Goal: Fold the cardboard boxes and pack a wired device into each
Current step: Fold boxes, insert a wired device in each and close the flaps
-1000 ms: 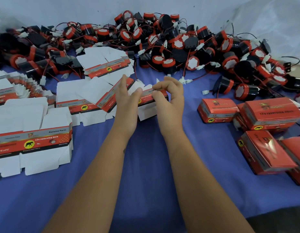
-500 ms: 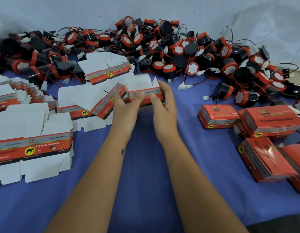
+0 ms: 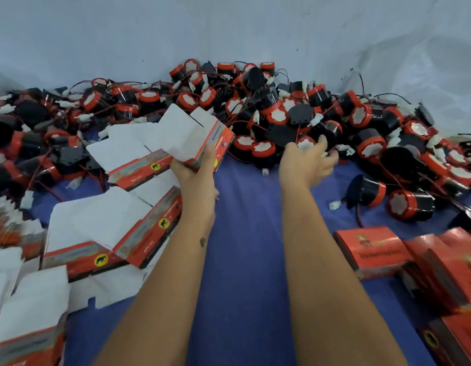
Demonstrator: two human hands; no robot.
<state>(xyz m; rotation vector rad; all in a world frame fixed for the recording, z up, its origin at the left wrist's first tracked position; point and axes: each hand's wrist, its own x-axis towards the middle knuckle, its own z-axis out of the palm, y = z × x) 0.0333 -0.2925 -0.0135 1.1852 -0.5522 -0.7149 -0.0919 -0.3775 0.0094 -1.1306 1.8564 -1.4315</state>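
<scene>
Plainly, the fingers of the left hand (image 3: 192,167) are curled round the lower end of a half-formed cardboard box (image 3: 196,137), thumb side hidden behind the card; the hold sits low, which leaves the white flaps at the top free and the mouth turned up and away, ready to take something. The right hand (image 3: 307,159) reaches into the near edge of the heap of wired devices (image 3: 281,112), its fingers bent over a black-and-red device (image 3: 312,142). Motion blur hides the fingertips, so whether they have closed on it or only touch it cannot be told.

Outward from the hands, both forearms stretch over the blue cloth (image 3: 245,233). Flat box blanks (image 3: 102,217) lie fanned just left of the left arm, within easy reach for the next fold. Closed red boxes (image 3: 371,247) are gathered at the right, apart from the blanks, likely so finished work stays separate. The judgement: one box is opened and a device is being chosen for it.
</scene>
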